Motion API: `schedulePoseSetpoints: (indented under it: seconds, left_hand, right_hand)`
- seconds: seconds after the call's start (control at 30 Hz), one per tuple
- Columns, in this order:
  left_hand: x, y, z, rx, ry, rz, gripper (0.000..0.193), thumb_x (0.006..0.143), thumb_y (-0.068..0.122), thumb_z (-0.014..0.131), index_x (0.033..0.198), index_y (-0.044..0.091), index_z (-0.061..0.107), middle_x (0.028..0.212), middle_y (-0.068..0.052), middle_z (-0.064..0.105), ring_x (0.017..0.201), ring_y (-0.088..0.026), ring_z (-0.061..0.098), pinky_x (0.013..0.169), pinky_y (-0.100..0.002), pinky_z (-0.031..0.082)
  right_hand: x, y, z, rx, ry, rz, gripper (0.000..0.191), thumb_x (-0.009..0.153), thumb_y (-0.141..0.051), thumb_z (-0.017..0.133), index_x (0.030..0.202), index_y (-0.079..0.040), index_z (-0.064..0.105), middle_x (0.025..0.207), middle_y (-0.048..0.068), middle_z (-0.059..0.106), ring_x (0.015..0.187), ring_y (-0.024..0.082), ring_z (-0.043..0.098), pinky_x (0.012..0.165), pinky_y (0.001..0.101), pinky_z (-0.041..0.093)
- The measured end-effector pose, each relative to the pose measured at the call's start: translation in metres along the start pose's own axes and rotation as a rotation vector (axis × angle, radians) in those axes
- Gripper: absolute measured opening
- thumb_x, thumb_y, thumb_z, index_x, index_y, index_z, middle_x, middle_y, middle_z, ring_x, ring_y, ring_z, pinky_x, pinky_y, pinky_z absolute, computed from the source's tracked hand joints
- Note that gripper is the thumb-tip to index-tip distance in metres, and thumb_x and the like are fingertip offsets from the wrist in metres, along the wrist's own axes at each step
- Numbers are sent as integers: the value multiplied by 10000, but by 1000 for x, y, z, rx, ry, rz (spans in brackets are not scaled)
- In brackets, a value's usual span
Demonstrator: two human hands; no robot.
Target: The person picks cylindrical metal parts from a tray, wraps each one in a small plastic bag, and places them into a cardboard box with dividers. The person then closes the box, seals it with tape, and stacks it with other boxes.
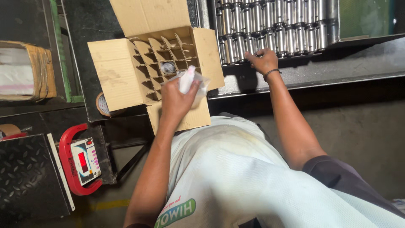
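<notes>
Bagged part: a pale cylindrical piece in a clear plastic bag (189,82), held over the near edge of the carton.
Left hand: left hand (176,98) closed around the bagged part, fingers wrapped over the bag, poised above the divider grid.
Right hand: right hand (262,60) stretched to the tray; fingers curled on the front row of parts; whether it has one gripped cannot be told.
Metal cylinders: shiny metal cylinders (270,25) packed in tight rows on the tray, at the top of the view.
Carton: open cardboard carton (116,71) with flaps spread; cardboard dividers form cells; one cell (168,66) holds a round metal part, the others look unfilled.
Step in hand, as judged: packing, with one wrapped part about to be seated and another being fetched.
Next move calls for: lining the bagged part up over a free cell and lowering it straight, so the bag does not snag on a divider.
Nearby: tape roll (102,104) beside the carton; red weighing-scale display (82,162) lower left.
</notes>
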State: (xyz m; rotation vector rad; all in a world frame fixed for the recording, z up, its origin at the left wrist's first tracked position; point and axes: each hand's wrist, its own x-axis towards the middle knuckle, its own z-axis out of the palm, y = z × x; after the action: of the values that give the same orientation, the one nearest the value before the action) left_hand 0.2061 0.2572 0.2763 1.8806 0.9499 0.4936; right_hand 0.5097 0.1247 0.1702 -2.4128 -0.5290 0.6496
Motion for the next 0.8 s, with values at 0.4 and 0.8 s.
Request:
schedulePoseSetpoints:
  seconds: [0.4,0.8]
  left_hand:
    - [-2,8,10,-78,-88,-54,281,983,247,645,1130,27,739,683,-112,724,546,-194,679,533,-367,530]
    - [-21,-82,-20,-1147,16,-578,204,969,181,649,1096,24,623,747,-33,632,563,-107,563,453,-262,433]
  right_hand:
    - [-125,-38,-10,643,-555,-343,358,1010,-347,622,1079,0,680,920,86,680,743,161,597,606,304,459]
    - [-169,-117,15,401,-612,-380,412,912,-139,684,1299,-29,590,1131,118,687,1032,185,656,890,318,548]
